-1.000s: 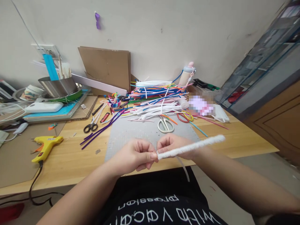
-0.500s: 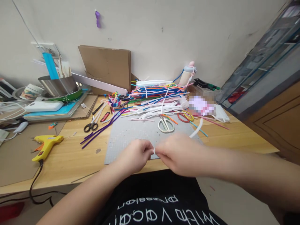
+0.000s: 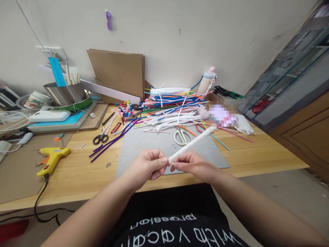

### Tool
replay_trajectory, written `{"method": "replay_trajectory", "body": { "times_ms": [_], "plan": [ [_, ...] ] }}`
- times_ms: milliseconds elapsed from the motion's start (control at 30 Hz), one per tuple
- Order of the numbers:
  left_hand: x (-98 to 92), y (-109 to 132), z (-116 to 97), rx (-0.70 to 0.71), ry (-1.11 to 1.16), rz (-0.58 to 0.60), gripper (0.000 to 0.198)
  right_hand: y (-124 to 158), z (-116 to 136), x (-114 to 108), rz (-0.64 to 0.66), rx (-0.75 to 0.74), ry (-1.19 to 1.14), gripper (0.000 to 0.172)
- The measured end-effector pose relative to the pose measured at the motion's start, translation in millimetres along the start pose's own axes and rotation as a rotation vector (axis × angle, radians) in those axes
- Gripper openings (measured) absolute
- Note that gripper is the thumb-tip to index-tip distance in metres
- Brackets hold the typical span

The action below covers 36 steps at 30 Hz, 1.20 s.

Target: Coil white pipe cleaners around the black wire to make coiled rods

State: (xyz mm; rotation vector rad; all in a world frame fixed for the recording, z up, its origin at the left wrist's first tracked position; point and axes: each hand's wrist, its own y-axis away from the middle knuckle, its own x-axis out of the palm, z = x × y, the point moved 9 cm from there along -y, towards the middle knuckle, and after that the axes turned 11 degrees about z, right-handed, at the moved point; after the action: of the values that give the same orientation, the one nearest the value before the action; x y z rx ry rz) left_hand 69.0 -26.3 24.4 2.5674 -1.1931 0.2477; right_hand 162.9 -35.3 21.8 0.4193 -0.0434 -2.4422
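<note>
A white fuzzy pipe cleaner stick slants up and to the right above the grey mat. My left hand is closed and pinches its near end. My right hand is closed too, pinching the same stick just beside the left fingers. Both hands hover over the mat's front edge, close to my body. Behind the mat lies a heap of coloured pipe cleaners, with white-handled scissors right in front of it.
On the wooden table, a yellow glue gun lies at the left with its cord hanging off the front edge. Black-handled scissors and purple pipe cleaners lie left of the mat. Cardboard leans against the wall; a metal pot stands far left.
The stick pointed right a second ago, then my right hand covered it while turning. It now slants up toward the scissors, my right hand drawn back beside the left.
</note>
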Motion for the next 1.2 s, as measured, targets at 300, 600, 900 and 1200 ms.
{"method": "replay_trajectory", "body": {
  "times_ms": [300,600,900,1200],
  "plan": [
    [18.5,-4,27,-0.235,-0.298,0.225,0.024,-19,17,0,0.434,0.170,0.128,0.018],
    [1.4,-4,18,-0.182,-0.678,0.078,0.028,-10,51,-4,0.322,0.118,0.648,0.018],
    [-12.9,-7,4,-0.103,-0.345,-0.100,0.018,28,65,27,-0.218,-0.136,1.086,0.021],
    [10.8,-2,6,-0.085,-0.063,0.136,0.022,4,-4,-1,-0.048,0.053,-0.104,0.020]
  ]
}}
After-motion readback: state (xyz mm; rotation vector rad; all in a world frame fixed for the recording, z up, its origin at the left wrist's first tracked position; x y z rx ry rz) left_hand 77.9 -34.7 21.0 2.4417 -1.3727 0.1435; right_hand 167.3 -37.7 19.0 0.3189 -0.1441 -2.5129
